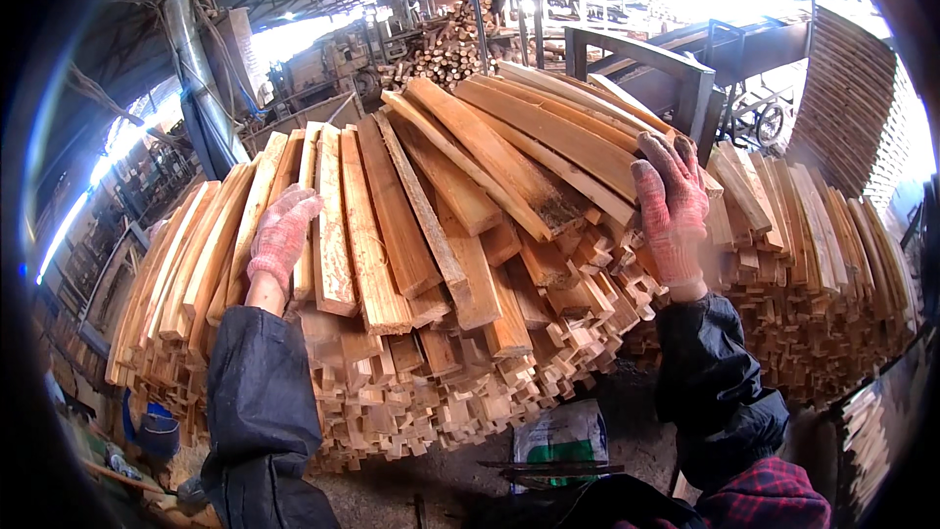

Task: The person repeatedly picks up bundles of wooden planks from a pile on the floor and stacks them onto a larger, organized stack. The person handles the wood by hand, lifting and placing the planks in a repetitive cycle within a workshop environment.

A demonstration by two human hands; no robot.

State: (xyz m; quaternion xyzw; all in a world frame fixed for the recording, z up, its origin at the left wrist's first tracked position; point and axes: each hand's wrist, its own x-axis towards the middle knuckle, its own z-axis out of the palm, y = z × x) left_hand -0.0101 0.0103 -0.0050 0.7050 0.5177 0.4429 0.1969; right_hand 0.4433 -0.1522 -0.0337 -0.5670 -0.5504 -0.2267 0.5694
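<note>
A tall stack of sawn wooden boards [387, 235] fills the middle, its upper boards lying loose at different angles. My left hand [284, 232], in a pinkish-red and white work glove, rests on the boards at the left, fingers laid over them and pointing right. At the stack's right side, my right hand [674, 211] wears a matching glove with darkened fingertips. Its fingers are stretched upward against the ends and sides of the upper boards [548, 127]. Neither hand is wrapped round a board, though the left palm is hidden.
Another board stack [803, 235] stands close on the right. A dark metal frame [641, 64] rises behind. Round logs [446, 49] are piled farther back. A metal post [191, 49] stands at the left. Below lies a white and green sack [563, 441] on the floor.
</note>
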